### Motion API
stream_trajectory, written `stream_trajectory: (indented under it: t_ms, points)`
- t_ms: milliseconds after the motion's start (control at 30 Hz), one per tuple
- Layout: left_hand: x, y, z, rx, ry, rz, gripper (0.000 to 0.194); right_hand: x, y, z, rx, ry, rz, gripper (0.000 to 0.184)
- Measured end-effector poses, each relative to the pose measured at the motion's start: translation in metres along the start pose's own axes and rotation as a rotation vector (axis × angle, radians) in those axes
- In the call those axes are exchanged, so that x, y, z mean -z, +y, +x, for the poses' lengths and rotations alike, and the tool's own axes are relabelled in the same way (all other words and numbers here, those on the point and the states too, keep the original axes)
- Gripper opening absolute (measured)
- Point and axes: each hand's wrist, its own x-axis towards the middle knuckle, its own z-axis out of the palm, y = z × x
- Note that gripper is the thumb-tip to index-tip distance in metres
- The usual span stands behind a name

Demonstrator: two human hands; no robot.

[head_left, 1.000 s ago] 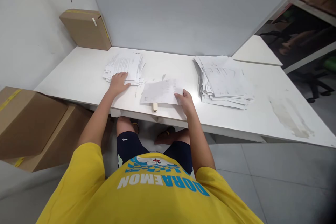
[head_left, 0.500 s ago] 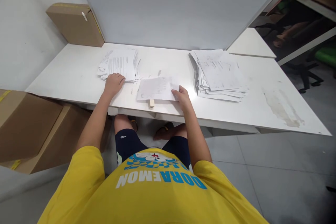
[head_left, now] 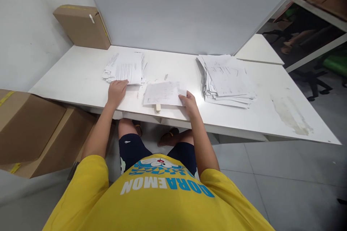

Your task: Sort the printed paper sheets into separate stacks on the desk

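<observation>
In the head view, my right hand (head_left: 190, 104) pinches the right edge of a printed paper sheet (head_left: 162, 93) near the front of the white table. My left hand (head_left: 117, 91) rests at the near edge of the left paper stack (head_left: 127, 66), its fingers stretched out along the edge of the papers. A small cream-coloured object (head_left: 158, 108) pokes out from under the front edge of the held sheet; most of it is hidden. To the right of my right hand lies a thicker, uneven paper stack (head_left: 226, 79).
A cardboard box (head_left: 82, 27) stands at the table's back left corner, against a pale panel (head_left: 168, 11). Larger cartons (head_left: 29, 130) are on the left below the table (head_left: 271, 115). Past the right end is a chair base (head_left: 316, 83), and part of a person shows there.
The view has shifted slightly. My left hand's fingers look flatter at the edge of the left stack. My right hand keeps hold of the sheet in nearly the same place.
</observation>
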Motion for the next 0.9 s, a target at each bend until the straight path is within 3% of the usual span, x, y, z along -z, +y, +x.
stream_trajectory:
  t_ms: [67, 133, 200, 300, 433, 667, 833, 900]
  points:
    - [0.003, 0.015, -0.007, -0.021, 0.078, -0.085, 0.038, 0.001, 0.001, 0.0, 0.0, -0.021, 0.0, 0.036]
    - [0.005, 0.034, -0.017, -0.111, 0.065, -0.174, 0.035, 0.003, 0.002, 0.001, -0.01, -0.049, -0.007, 0.038]
    - [0.005, 0.053, -0.028, -0.198, -0.049, -0.237, 0.033, 0.004, 0.001, 0.0, -0.032, -0.076, 0.004, 0.039]
    - [-0.001, 0.068, -0.04, -0.191, -0.204, -0.281, 0.035, 0.006, -0.005, -0.004, -0.063, -0.111, 0.04, 0.037]
    - [-0.015, 0.066, -0.039, -0.114, -0.24, -0.353, 0.035, 0.006, -0.015, -0.009, -0.109, -0.149, 0.061, 0.036]
    - [-0.035, 0.069, -0.025, -0.033, -0.166, -0.432, 0.035, 0.01, -0.02, -0.006, -0.133, -0.172, 0.075, 0.038]
    - [-0.043, 0.075, -0.025, 0.04, -0.168, -0.435, 0.034, 0.013, -0.018, 0.001, -0.153, -0.166, 0.133, 0.055]
    - [-0.044, 0.074, -0.025, 0.055, -0.183, -0.454, 0.035, 0.014, -0.017, 0.003, -0.159, -0.178, 0.128, 0.054]
